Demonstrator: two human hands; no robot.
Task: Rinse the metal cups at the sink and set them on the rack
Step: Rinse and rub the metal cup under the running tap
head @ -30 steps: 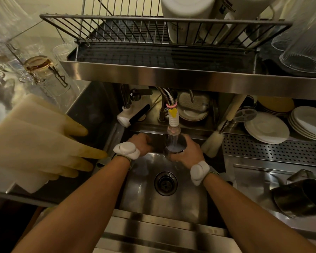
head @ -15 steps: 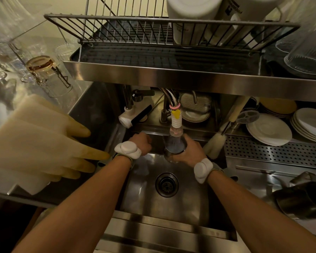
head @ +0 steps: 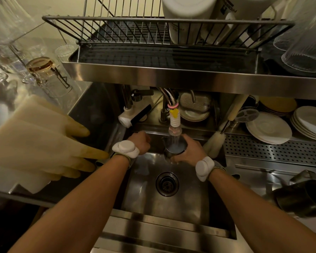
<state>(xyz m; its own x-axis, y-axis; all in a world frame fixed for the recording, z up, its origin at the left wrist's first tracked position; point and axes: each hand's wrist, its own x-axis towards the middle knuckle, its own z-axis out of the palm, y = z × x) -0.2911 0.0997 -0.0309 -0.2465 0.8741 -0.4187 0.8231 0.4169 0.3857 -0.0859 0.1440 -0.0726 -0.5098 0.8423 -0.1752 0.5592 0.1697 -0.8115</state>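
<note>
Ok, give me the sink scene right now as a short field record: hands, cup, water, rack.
right hand: wrapped around the metal cup, holding it mouth-up under the faucet nozzle
left hand: closed in a fist at the sink's back left; what it grips cannot be told
water: running into the cup
rack: above the sink, white containers at its right, left part free
stage: rinsing; cup not yet racked

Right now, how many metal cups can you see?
2. One metal cup is under the running tap, held in the right hand. A dark metal cup lies tipped on the counter, far right. More may be hidden.
</note>
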